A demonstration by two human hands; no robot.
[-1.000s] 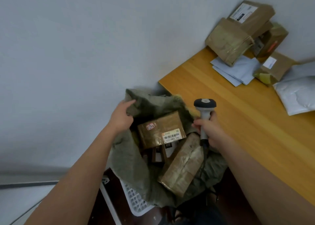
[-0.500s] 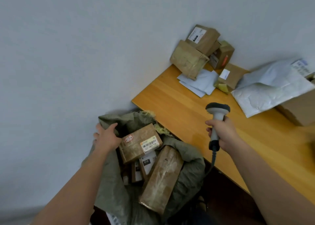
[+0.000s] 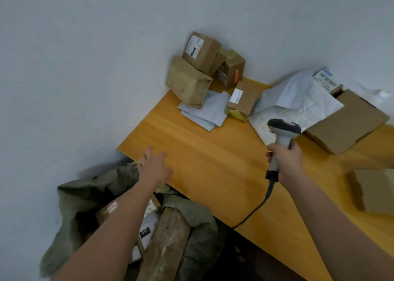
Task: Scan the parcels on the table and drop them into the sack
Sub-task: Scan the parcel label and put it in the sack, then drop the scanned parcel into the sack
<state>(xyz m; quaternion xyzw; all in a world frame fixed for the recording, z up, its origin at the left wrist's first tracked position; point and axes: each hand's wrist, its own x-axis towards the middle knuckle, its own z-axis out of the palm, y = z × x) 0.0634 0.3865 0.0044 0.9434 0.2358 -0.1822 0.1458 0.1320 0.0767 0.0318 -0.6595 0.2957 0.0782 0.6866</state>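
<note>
The barcode scanner [image 3: 282, 135] is gripped by the right hand [image 3: 286, 162], fingers wrapped round its pale handle, the dark head raised above the knuckles and its black cable [image 3: 259, 206] trailed down past the wrist over the tabletop [image 3: 213, 163] edge. Just beyond the scanner head a white padded mailer [image 3: 298, 103] is seen, crumpled, with a printed label at its far corner. To the right of that hand an open flat carton [image 3: 349, 121] is laid partly under the mailer, and another cardboard box [image 3: 375, 191] is cut off by the frame's right side.

The left hand [image 3: 154, 166] is held flat and spread, fingers straight, nothing grasped, stretched out above the near corner of the tabletop; whether the wood is touched cannot be told. Well ahead of its fingertips a heap is stacked against the wall: a labelled brown box [image 3: 201, 51] on top, a wrinkled kraft-wrapped parcel [image 3: 187, 82] beneath, a taped box [image 3: 231, 71] behind, a small labelled box [image 3: 243, 99] to the right, and grey envelopes [image 3: 206, 110] flattened underneath.

Below the left forearm the olive sack [image 3: 85, 195] is slumped open beside the tabletop, with parcels already inside: a long brown package [image 3: 166, 244] and a white one with a black "010" tag [image 3: 144, 231].
</note>
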